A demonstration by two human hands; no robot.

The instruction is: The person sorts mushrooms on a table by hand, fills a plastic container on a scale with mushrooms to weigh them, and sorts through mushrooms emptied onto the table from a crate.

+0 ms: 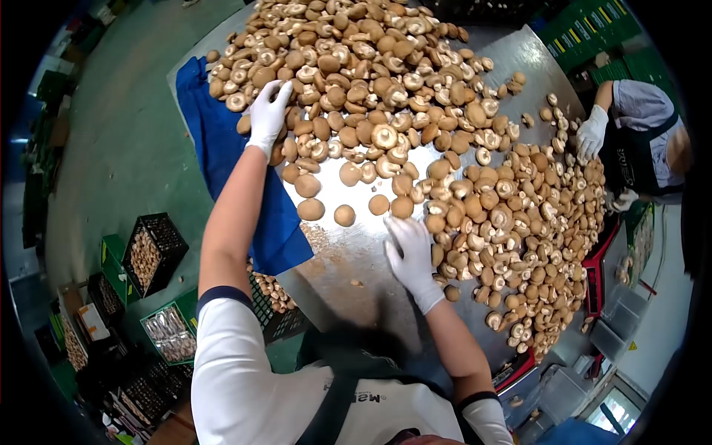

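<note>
Metal table: a broad steel top (pixel 345 256) lies under both hands, scattered with crumbs just left of the right fingers.
Far mushroom heap: brown caps and pale stems pile up (pixel 356 59) beyond and to the right of the left fingertips.
Right-side mushroom heap: another spread (pixel 526 230) begins just right of the right fingers.
Co-worker: a person in a grey sleeve (pixel 644 102) stands far right of the right fingers, one gloved hand (pixel 592 135) at that heap's edge.
Blue cloth: drapes over the table edge (pixel 215 133), left of the left fingers.
Left hand: white-gloved (pixel 268 120), at the far heap's edge, finger and thumb slightly parted; whether they pinch anything, I cannot tell.
Right hand: white-gloved (pixel 411 259), fingers loosely spread, thumb apart.
Single mushroom: a round brown cap (pixel 402 206) sits right at the right fingertips; likely light, springy, easily bruised, best taken gently around the cap's rim.
Writing: shirt-front lettering (pixel 363 398), below the right fingers, appears upside down, uncertain; the co-worker's apron print (pixel 623 167) is illegible.
</note>
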